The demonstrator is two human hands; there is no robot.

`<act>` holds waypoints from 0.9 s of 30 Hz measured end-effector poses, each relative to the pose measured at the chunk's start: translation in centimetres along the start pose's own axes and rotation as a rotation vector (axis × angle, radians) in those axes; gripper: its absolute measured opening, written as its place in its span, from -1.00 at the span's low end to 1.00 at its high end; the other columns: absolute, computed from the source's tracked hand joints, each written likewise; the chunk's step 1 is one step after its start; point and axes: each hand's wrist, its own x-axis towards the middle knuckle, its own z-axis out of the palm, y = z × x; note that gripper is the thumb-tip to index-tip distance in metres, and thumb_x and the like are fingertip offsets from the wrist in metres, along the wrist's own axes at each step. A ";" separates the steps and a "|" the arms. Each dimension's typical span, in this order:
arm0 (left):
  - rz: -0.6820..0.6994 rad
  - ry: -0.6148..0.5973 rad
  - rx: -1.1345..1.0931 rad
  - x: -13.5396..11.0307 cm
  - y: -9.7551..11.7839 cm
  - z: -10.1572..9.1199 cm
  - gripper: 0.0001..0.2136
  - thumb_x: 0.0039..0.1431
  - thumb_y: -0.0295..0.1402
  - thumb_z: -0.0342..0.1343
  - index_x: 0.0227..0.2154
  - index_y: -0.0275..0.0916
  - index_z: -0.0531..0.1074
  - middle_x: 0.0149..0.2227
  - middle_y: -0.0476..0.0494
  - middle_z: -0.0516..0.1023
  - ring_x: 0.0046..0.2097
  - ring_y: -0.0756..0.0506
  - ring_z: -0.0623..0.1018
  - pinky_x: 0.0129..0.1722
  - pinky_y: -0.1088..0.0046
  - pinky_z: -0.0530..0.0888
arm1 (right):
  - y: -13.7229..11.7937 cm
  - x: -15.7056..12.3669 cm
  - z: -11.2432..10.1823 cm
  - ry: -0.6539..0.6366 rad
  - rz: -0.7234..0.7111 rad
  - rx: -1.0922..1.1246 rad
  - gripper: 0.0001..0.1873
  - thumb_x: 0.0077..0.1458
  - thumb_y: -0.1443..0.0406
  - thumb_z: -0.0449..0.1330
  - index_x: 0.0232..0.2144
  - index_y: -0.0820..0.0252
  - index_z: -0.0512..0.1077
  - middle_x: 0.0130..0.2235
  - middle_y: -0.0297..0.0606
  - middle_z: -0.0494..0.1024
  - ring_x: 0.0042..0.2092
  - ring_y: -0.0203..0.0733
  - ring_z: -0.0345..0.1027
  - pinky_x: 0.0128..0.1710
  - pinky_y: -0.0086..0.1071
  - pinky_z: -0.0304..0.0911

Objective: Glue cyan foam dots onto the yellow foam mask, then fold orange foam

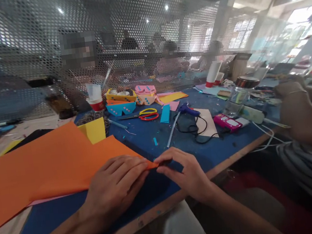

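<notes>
A large orange paper sheet (pixel 44 166) lies folded over on a blue sheet (pixel 153 136) covering the table. My left hand (pixel 115 183) rests flat on the orange sheet's near right corner, fingers stretched out and together. My right hand (pixel 185 172) pinches the tip of that same corner between thumb and fingers, right beside my left fingertips. A pink sheet edge shows under the orange one.
A yellow sheet (pixel 96 129), scissors (pixel 147 114) with yellow and red handles, a blue glue gun (pixel 186 110) with black cord, a pink box (pixel 227 122), paper glasses (pixel 120 108) and cups lie further back. Another person's arm (pixel 302 113) rests at right. A perforated screen stands behind.
</notes>
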 end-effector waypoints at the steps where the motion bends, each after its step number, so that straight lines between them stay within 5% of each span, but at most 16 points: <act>1: 0.004 0.004 0.002 0.0 0.0 0.0 -0.83 0.35 -0.46 0.22 -0.05 -0.18 0.59 -0.13 -0.08 0.76 -0.13 -0.10 0.71 -0.03 0.36 0.56 | 0.0 -0.1 0.1 0.012 -0.013 -0.008 -0.90 0.29 0.32 0.36 -0.14 0.08 0.63 -0.19 -0.30 0.68 -0.14 -0.20 0.58 -0.07 -0.33 0.49; 9: -0.078 -0.051 -0.041 -0.7 0.4 -0.9 -0.81 0.40 -0.33 0.18 0.01 -0.08 0.54 -0.09 -0.05 0.76 -0.07 -0.14 0.71 -0.05 0.30 0.61 | -0.1 -1.2 0.1 0.036 -0.098 -0.107 -0.90 0.33 0.38 0.30 -0.19 0.09 0.61 -0.20 -0.28 0.66 -0.11 -0.19 0.57 -0.05 -0.32 0.46; 16: -0.535 -0.105 0.165 -1.9 -2.5 -4.5 -0.50 0.44 -0.05 -0.01 0.32 -0.16 0.31 0.33 -0.27 0.45 0.32 -0.46 0.45 0.30 -0.22 0.41 | 1.0 -2.3 -0.1 -0.009 -0.143 -0.116 -0.89 0.37 0.37 0.27 -0.17 0.09 0.61 -0.17 -0.25 0.66 -0.09 -0.18 0.56 -0.02 -0.28 0.46; 20: -0.794 -0.265 0.119 -2.9 -4.0 -5.2 -0.46 0.49 0.02 -0.08 0.32 -0.23 0.27 0.26 -0.36 0.52 0.19 -0.50 0.58 0.09 -0.19 0.56 | 1.2 -2.2 0.0 -0.055 -0.173 -0.119 -0.89 0.37 0.38 0.26 -0.17 0.11 0.61 -0.16 -0.24 0.65 -0.07 -0.19 0.55 0.00 -0.30 0.43; 27: -0.932 -0.017 -0.231 -4.8 -6.6 -4.0 -0.42 0.25 0.07 0.16 0.15 -0.27 0.46 -0.12 -0.20 0.69 -0.02 -0.30 0.68 0.12 0.06 0.58 | 0.7 -1.7 -0.2 -0.194 -0.082 -0.094 -0.93 0.33 0.31 0.31 -0.15 0.11 0.60 -0.14 -0.25 0.66 -0.06 -0.18 0.54 0.00 -0.32 0.39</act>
